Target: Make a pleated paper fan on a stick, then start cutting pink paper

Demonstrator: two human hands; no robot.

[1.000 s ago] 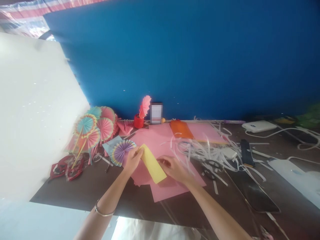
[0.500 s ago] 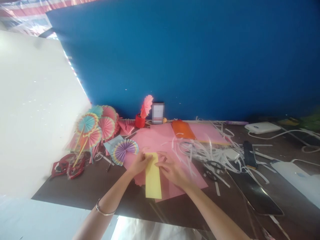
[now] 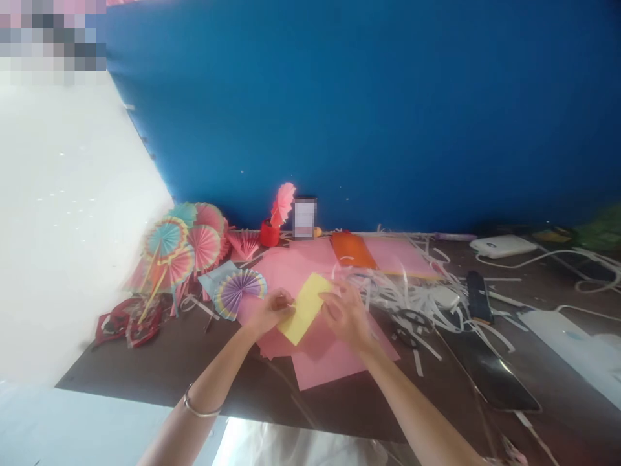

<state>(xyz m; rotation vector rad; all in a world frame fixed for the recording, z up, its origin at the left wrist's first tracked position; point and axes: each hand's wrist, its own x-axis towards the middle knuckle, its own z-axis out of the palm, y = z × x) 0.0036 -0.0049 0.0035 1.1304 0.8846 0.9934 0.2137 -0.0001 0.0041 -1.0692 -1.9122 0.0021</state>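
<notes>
A yellow paper strip point(image 3: 305, 309) slants between my two hands above pink paper sheets point(image 3: 334, 362) on a dark table point(image 3: 160, 369). My left hand point(image 3: 272, 310) pinches the strip's left edge, fingers closed on it. My right hand point(image 3: 345, 312) holds the strip's right side with curled fingers. The strip's upper end points away to the right. A bangle sits on my left wrist.
Folded paper fans point(image 3: 187, 249) lie at the left, one purple fan point(image 3: 239, 291) close to my left hand. White paper shreds point(image 3: 412, 294) and scissors point(image 3: 412, 321) lie to the right, beyond them a phone point(image 3: 490, 372), a remote point(image 3: 478, 296) and cables. A blue wall stands behind.
The yellow strip turned from pointing straight toward me to slanting up to the right. Both hands moved a little away from me and to the right with it.
</notes>
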